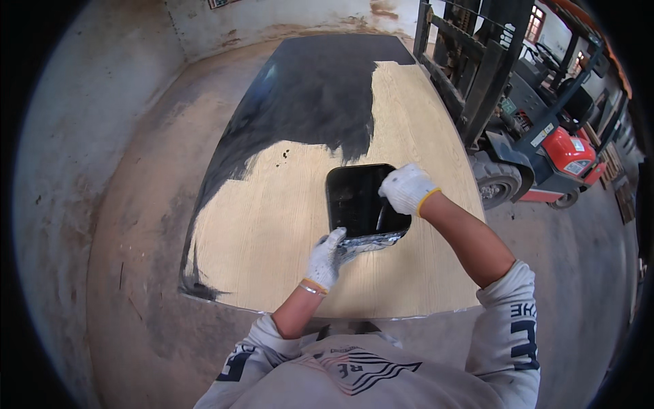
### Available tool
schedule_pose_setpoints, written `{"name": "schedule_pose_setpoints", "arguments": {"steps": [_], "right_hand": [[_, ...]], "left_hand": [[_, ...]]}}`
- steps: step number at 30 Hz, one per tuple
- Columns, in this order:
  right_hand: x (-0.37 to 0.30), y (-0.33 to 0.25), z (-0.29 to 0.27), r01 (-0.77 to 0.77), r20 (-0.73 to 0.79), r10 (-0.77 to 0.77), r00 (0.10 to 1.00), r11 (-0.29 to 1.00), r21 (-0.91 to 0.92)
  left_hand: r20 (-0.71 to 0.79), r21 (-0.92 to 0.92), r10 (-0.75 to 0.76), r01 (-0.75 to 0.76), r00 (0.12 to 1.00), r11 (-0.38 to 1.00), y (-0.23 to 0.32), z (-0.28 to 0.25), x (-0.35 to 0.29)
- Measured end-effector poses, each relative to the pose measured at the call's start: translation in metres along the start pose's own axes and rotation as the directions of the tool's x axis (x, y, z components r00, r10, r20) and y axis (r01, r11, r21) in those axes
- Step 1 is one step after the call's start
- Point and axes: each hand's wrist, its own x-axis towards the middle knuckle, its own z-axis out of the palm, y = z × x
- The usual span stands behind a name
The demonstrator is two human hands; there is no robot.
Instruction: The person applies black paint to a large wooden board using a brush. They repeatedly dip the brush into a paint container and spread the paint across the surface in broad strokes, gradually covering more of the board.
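A square, round-cornered container [351, 198] of glossy black paint is held over the near half of a pale wood-grain board [259, 252]. My left hand [325, 258], in a white knit glove, grips its near rim, thumb on top and fingers beneath. At the container's right side, my gloved right hand [409, 189] is closed, knuckles up. A thin light streak below it, inside the container, may be part of a tool; its kind is hidden. Black paint [313, 88] covers the board's far part and left edge, with a ragged border and a few dark specks nearby.
A red and grey forklift [565, 153] stands close along the board's right side, its mast [463, 61] at the far right corner. A stained pale wall [88, 116] runs along the left and back. The concrete floor [136, 225] surrounds the board.
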Motion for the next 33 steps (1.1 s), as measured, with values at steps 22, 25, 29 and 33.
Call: {"name": "schedule_pose_setpoints", "arguments": {"steps": [22,25,29,33], "right_hand": [[-0.149,0.102,-0.081,-0.543,-0.209,0.505,0.837,0.815,-0.204],[-0.110,0.079,-0.084,-0.512,-0.233,0.477,0.847,0.851,-0.116],[-0.030,0.018,-0.048,-0.475,-0.051,0.477,0.878,0.879,0.039],[0.038,-0.046,0.059,-0.441,0.174,0.413,0.894,0.880,0.178]], "left_hand": [[0.180,0.385,-0.156,0.076,0.971,0.920,-0.113,0.184,0.058],[0.220,0.467,-0.162,0.042,0.962,0.883,-0.104,0.155,0.049],[0.306,0.758,0.132,-0.325,0.943,0.565,-0.113,0.039,0.019],[0.400,0.882,0.419,-0.467,0.815,0.065,-0.064,-0.100,-0.052]]}}
